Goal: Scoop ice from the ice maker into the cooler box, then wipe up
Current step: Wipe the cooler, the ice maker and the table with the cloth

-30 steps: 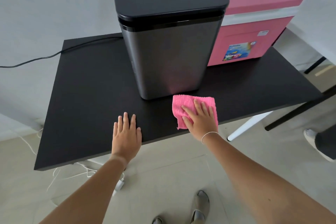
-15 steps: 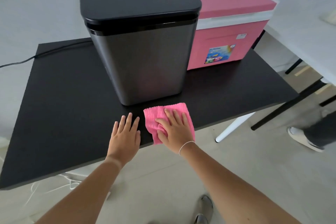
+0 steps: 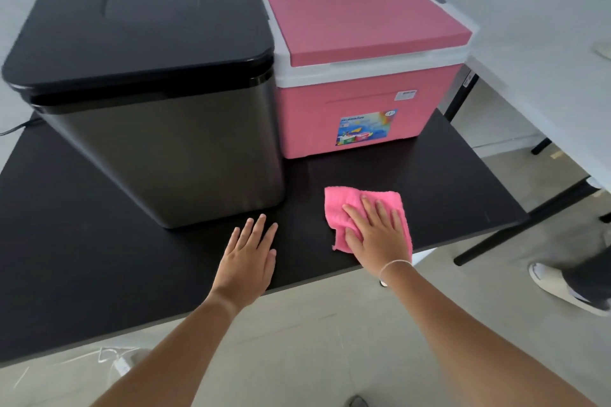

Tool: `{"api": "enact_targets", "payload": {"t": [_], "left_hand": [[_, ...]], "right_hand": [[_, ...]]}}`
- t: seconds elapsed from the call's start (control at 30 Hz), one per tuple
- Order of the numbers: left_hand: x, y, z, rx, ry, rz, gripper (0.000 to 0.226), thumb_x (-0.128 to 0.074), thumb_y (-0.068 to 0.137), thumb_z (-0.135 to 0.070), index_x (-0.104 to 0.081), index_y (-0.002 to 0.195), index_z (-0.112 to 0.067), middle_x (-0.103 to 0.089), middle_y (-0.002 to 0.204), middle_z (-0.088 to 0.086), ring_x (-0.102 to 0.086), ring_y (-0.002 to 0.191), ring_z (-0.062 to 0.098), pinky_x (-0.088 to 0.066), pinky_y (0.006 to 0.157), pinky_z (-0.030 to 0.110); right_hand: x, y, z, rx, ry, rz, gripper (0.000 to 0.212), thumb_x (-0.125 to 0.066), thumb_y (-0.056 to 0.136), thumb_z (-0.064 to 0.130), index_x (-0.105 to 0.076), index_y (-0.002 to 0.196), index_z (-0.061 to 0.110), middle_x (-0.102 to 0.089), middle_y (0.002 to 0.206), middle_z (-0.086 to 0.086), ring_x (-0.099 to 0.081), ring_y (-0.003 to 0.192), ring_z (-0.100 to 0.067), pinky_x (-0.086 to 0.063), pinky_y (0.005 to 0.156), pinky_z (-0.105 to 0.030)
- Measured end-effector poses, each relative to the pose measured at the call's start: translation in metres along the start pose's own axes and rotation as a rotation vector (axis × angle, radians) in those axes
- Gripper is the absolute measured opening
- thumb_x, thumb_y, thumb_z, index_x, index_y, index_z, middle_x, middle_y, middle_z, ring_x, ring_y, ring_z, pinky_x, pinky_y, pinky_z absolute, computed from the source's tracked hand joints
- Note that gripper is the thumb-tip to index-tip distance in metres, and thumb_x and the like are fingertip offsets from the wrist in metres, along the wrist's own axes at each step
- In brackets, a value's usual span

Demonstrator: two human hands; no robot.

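Pink cloth (image 3: 360, 208) lies on the black tabletop (image 3: 99, 274) right of centre in the frame, pressed flat under the right hand (image 3: 375, 235), fingers straight and spread. The left hand (image 3: 248, 261) rests flat at lower centre, fingers extended, just in front of the steel ice maker (image 3: 158, 129) filling the upper left. Beside it, upper right, stands the closed pink cooler box (image 3: 357, 76).

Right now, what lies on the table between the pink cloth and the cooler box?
Nothing: in the head view only bare black table separates the pink cloth, pressed flat under the right hand, from the closed cooler box.
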State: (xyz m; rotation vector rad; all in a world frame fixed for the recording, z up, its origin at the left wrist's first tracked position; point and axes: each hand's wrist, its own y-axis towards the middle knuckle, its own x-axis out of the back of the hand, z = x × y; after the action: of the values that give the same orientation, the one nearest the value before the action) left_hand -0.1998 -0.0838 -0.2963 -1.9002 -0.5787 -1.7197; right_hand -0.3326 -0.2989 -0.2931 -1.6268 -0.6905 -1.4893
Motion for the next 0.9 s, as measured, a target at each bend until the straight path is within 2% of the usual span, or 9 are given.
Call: {"api": "enact_targets", "payload": {"t": [0.1,0.2,0.37,0.43,0.47,0.57,0.6,0.7,0.9], "left_hand": [[-0.001,0.022,-0.034,0.003,-0.024,0.008,0.055,-0.025,0.091,-0.033,-0.051,0.133,-0.01,-0.05,0.14,0.012,-0.048,0.129,0.029,-0.031,0.106,0.042],[-0.004,0.041,-0.06,0.003,-0.082,0.009,0.06,-0.017,0.091,-0.035,-0.044,0.139,-0.011,-0.041,0.147,0.01,-0.039,0.136,0.028,-0.018,0.11,0.039],[-0.006,0.049,-0.074,0.058,-0.233,-0.064,0.075,0.003,0.083,-0.044,-0.019,0.149,-0.015,-0.014,0.158,0.0,-0.007,0.147,0.015,0.007,0.114,0.024],[-0.005,0.047,-0.075,0.085,-0.269,-0.074,0.075,0.002,0.083,-0.044,-0.019,0.149,-0.014,-0.014,0.158,0.0,-0.006,0.147,0.014,0.008,0.114,0.022],[-0.005,0.047,-0.075,0.097,-0.282,-0.078,0.075,0.0,0.083,-0.043,-0.02,0.149,-0.013,-0.015,0.158,0.001,-0.007,0.147,0.014,0.007,0.114,0.022],[-0.003,0.048,-0.075,0.122,-0.283,-0.091,0.071,-0.008,0.085,-0.041,-0.026,0.147,-0.012,-0.024,0.156,0.003,-0.014,0.146,0.016,0.004,0.115,0.024],[-0.003,0.048,-0.075,0.127,-0.268,-0.094,0.069,-0.009,0.086,-0.04,-0.027,0.147,-0.013,-0.025,0.155,0.002,-0.014,0.146,0.016,0.004,0.115,0.024],[-0.005,0.048,-0.073,0.132,-0.24,-0.087,0.069,-0.006,0.086,-0.04,-0.02,0.149,-0.016,-0.017,0.158,-0.002,-0.009,0.146,0.013,0.006,0.116,0.024],[-0.007,0.05,-0.071,0.139,-0.231,-0.085,0.069,-0.008,0.086,-0.039,-0.021,0.148,-0.013,-0.019,0.157,0.001,-0.011,0.146,0.015,0.005,0.116,0.025]], "right_hand": [[0.002,-0.006,-0.031,0.027,-0.034,0.008,0.075,0.007,0.078,0.054,-0.014,0.149,0.039,-0.005,0.16,0.002,-0.008,0.147,-0.027,0.01,0.115,-0.037],[-0.006,-0.013,-0.034,0.051,-0.032,-0.059,0.053,-0.027,0.087,0.048,-0.05,0.133,0.034,-0.047,0.144,-0.004,-0.049,0.128,-0.034,-0.006,0.114,-0.04],[-0.002,0.002,-0.019,0.137,-0.001,-0.056,0.048,-0.034,0.086,0.047,-0.058,0.126,0.037,-0.054,0.138,-0.002,-0.055,0.123,-0.032,-0.032,0.109,-0.049],[0.005,0.016,-0.009,0.163,0.037,-0.013,0.049,-0.033,0.085,0.047,-0.057,0.127,0.038,-0.052,0.14,-0.002,-0.053,0.125,-0.033,-0.032,0.104,-0.051],[0.007,0.024,-0.003,0.181,0.067,0.006,0.052,-0.028,0.085,0.048,-0.053,0.13,0.039,-0.046,0.145,-0.002,-0.047,0.13,-0.033,-0.026,0.107,-0.051],[0.014,0.05,0.012,0.279,0.081,0.002,0.065,-0.003,0.084,0.053,-0.02,0.146,0.042,-0.007,0.16,0.001,-0.007,0.147,-0.03,0.003,0.115,-0.046],[0.014,0.059,0.017,0.283,0.092,-0.004,0.061,-0.004,0.088,0.053,-0.014,0.147,0.042,0.0,0.16,0.003,0.0,0.147,-0.029,0.006,0.116,-0.045],[0.017,0.084,0.03,0.272,0.109,-0.013,0.051,-0.022,0.098,0.047,-0.013,0.148,0.041,0.002,0.16,0.001,0.003,0.147,-0.03,0.005,0.117,-0.047],[0.025,0.116,0.054,0.257,0.08,0.019,0.053,-0.024,0.099,0.047,-0.009,0.149,0.039,0.003,0.16,-0.006,0.002,0.146,-0.034,0.004,0.116,-0.049]]}}
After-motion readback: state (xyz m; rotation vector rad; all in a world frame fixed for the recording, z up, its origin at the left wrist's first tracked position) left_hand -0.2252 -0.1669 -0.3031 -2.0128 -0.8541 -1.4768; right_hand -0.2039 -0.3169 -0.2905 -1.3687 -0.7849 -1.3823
